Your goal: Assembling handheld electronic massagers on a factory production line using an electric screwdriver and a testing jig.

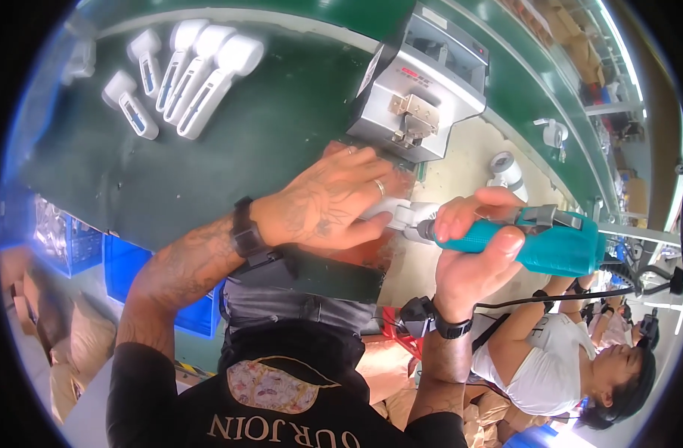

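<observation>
A small red rectangular display [410, 73] sits on the sloped front of the grey box-shaped metal machine [423, 89]. Down its left side runs a white rectangular label [370, 72].

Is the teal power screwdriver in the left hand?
No, the right hand grips the teal power screwdriver, while the left hand presses down on a white part.

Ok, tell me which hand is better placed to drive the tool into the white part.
Right. The right hand already grips the teal power screwdriver, its tip at the white part. The left hand lies flat over that part on the green bench, likely steadying it.
</observation>
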